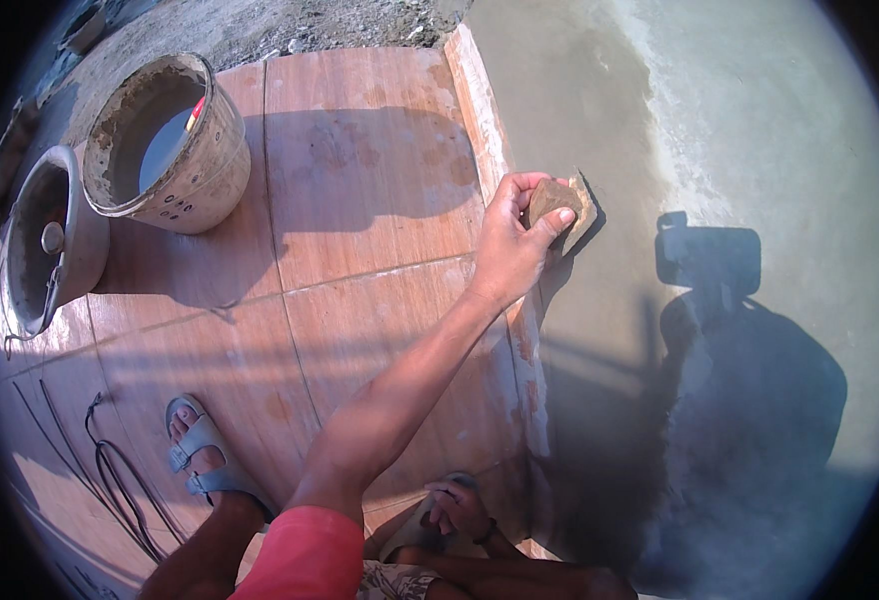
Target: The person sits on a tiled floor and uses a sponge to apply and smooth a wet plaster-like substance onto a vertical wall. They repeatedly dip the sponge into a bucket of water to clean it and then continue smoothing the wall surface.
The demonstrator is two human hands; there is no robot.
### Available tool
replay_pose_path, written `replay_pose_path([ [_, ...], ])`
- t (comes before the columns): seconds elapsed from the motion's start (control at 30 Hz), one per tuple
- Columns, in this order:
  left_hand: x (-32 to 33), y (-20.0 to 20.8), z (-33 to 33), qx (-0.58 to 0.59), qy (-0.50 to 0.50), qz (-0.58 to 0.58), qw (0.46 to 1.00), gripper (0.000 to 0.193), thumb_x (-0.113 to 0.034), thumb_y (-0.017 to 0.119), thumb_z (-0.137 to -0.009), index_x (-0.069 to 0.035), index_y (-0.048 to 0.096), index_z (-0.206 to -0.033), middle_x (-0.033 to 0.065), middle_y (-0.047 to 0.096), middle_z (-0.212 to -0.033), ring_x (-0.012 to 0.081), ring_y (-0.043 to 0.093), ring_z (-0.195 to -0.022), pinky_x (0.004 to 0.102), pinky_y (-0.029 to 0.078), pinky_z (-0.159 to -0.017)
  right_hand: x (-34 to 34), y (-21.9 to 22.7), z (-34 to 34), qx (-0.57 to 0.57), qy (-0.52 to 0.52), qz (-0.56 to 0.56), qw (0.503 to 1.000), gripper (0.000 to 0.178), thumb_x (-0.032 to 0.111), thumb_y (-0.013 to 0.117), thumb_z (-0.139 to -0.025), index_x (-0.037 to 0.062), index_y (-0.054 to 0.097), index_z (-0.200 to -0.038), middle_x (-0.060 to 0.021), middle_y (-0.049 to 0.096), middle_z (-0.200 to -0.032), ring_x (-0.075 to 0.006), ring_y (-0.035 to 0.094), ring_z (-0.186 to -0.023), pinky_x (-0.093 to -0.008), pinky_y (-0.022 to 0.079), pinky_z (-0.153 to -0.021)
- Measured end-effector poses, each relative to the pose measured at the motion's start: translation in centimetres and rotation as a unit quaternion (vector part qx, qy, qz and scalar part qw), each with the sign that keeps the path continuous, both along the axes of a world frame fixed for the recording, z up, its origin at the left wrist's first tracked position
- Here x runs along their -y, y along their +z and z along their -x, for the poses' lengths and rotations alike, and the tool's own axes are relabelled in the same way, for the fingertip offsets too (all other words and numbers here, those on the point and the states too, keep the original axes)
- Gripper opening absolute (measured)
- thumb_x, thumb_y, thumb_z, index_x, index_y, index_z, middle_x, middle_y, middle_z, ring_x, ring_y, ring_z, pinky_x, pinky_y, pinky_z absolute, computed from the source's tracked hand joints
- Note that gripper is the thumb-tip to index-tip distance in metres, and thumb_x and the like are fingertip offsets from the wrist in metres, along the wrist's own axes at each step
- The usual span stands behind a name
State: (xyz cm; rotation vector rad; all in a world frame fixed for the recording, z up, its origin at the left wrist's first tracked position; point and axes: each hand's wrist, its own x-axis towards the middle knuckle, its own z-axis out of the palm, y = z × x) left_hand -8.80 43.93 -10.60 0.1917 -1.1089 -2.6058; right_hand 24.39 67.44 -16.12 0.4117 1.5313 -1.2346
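Note:
My left hand [522, 238] reaches across to the grey plastered surface [600, 110]. Its thumb and fingers are closed on a brown piece of sponge [556, 203], whose ragged, lighter edge is against the plaster. A narrow strip of skirting tile [478, 95] runs under my wrist, between the plaster and the floor tiles. Lower down, in shade, my right hand [457, 508] rests near my bent knee, with a dark band at its wrist. Its fingers hang loosely bent, and I see nothing held in them.
On the wood-patterned tile floor [360, 340] stand a dirty bucket [200, 185] of water with a red-and-yellow item inside and a tilted grey pail [85, 235]. Dark cable [110, 465] lies near my sandalled foot [205, 450]. Rough gravel [350, 25] borders the far tile edge. Shadows fall across the plaster.

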Motion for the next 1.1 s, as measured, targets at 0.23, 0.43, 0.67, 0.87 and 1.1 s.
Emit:
replay_pose_path([
  [0.23,-3.7,3.4,-3.8,-0.074,-0.082,0.037,0.993,0.038,-0.011,0.069,-0.089,-0.001,0.046,-0.117,0.0129,0.06,-0.122,0.0154,0.058,-0.107,0.0312,0.048,-0.094,-0.5,-0.2,-0.1,-0.004,-0.005,-0.004,1.0,0.028,0.014,0.047,-0.101,-0.0023,0.057,-0.12,-0.0076,0.066,-0.071,-0.01,0.055,-0.046,-0.0226,0.045,-0.042],
  [0.43,-1.7,1.7,-2.4,-0.045,-0.041,-0.118,0.991,0.037,-0.009,0.066,-0.09,0.001,0.045,-0.119,0.012,0.061,-0.118,0.0144,0.058,-0.106,0.0299,0.049,-0.091,-0.1,0.1,0.0,0.011,-0.008,-0.019,1.0,0.028,0.013,0.046,-0.101,-0.0026,0.057,-0.121,-0.0077,0.065,-0.071,-0.0098,0.055,-0.046,-0.0228,0.045,-0.043],
  [0.67,0.2,3.9,1.7,-0.03,0.025,0.069,0.997,0.039,-0.01,0.069,-0.088,0.002,0.046,-0.118,0.0138,0.061,-0.12,0.0165,0.06,-0.104,0.0306,0.051,-0.091,0.1,0.0,0.2,0.01,-0.015,-0.003,1.0,0.029,0.014,0.046,-0.1,-0.0027,0.056,-0.121,-0.0072,0.064,-0.069,-0.0099,0.054,-0.046,-0.0235,0.045,-0.043],
  [0.87,-3.8,3.5,-2.3,-0.071,0.008,0.21,0.975,0.037,-0.008,0.069,-0.087,0.003,0.047,-0.116,0.0153,0.061,-0.12,0.0195,0.061,-0.109,0.0329,0.051,-0.092,0.4,0.6,0.7,0.029,-0.017,-0.014,0.999,0.029,0.015,0.046,-0.101,-0.0027,0.056,-0.121,-0.0077,0.064,-0.071,-0.01,0.054,-0.045,-0.0237,0.045,-0.043],
  [1.1,0.6,3.1,1.1,-0.025,0.069,0.131,0.989,0.036,-0.008,0.068,-0.087,0.001,0.048,-0.115,0.0139,0.061,-0.122,0.0172,0.061,-0.106,0.0315,0.051,-0.089,0.0,0.0,0.1,0.02,-0.009,-0.006,1.0,0.029,0.015,0.047,-0.101,-0.0022,0.056,-0.121,-0.0073,0.065,-0.071,-0.01,0.054,-0.046,-0.023,0.044,-0.043],
])
